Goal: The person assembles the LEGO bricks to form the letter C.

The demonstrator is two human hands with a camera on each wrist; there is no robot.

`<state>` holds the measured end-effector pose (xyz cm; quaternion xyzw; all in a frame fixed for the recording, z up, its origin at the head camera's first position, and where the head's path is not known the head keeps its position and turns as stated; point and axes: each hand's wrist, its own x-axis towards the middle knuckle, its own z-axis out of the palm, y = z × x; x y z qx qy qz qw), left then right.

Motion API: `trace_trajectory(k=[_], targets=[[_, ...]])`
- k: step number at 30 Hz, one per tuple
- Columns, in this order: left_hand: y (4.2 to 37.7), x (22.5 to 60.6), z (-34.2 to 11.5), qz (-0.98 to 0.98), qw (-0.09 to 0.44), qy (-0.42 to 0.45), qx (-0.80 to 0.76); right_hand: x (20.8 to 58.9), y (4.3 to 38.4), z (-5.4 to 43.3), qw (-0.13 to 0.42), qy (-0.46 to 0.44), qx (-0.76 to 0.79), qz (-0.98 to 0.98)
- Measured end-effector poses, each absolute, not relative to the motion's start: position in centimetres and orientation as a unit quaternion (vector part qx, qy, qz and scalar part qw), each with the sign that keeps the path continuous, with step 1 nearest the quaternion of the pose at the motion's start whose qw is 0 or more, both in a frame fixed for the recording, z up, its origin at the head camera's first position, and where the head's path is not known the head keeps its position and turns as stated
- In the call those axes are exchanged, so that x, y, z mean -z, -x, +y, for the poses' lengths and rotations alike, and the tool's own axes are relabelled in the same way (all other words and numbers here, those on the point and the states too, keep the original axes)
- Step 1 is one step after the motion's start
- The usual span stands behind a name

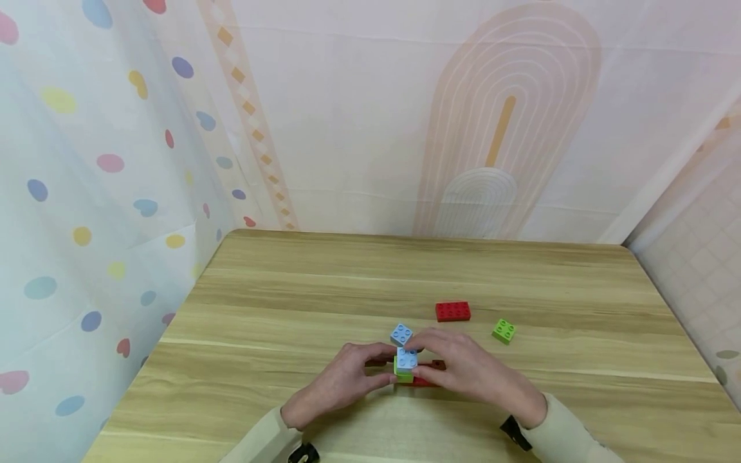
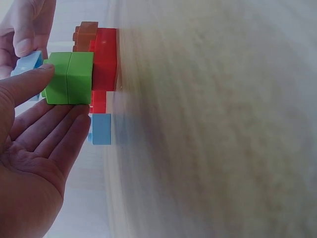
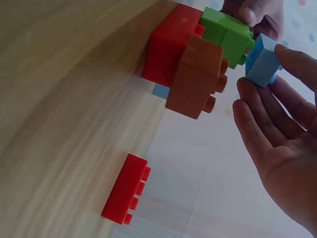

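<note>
My left hand [image 1: 344, 376] pinches two stacked green bricks [image 2: 69, 79] between its thumb and fingers. The green stack stands on a red brick [image 2: 105, 59], beside a brown brick [image 3: 194, 77] on the same red base. Just over the green studs, my right hand [image 1: 471, 366] holds a light blue brick [image 3: 263, 60] between thumb and fingers. That blue brick is slightly tilted in the right wrist view, and whether it touches the studs I cannot tell. Behind the build, a second light blue brick [image 1: 401, 334] lies close to the right fingertips.
On the wooden table [image 1: 278, 289], a loose red brick [image 1: 453, 312] lies behind the build. A loose green brick [image 1: 504, 331] is farther right. Patterned curtains [image 1: 359, 128] hang along the table's back and left sides.
</note>
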<state>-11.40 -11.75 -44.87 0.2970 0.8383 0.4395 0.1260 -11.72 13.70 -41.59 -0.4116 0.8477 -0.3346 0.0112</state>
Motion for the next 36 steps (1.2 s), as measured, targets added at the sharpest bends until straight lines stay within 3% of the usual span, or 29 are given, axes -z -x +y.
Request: trace_trajectory(k=[21,36], targets=[[11.37,44.84,-11.56,0.842,0.127,-0.291,-0.437,42.13,11.61,13.21,-0.006,0.420,0.323,0.848],[11.62,45.00,-11.66,0.839,0.128,-0.300,-0.436,41.73,11.52,13.12,0.043,0.399,0.318,0.859]])
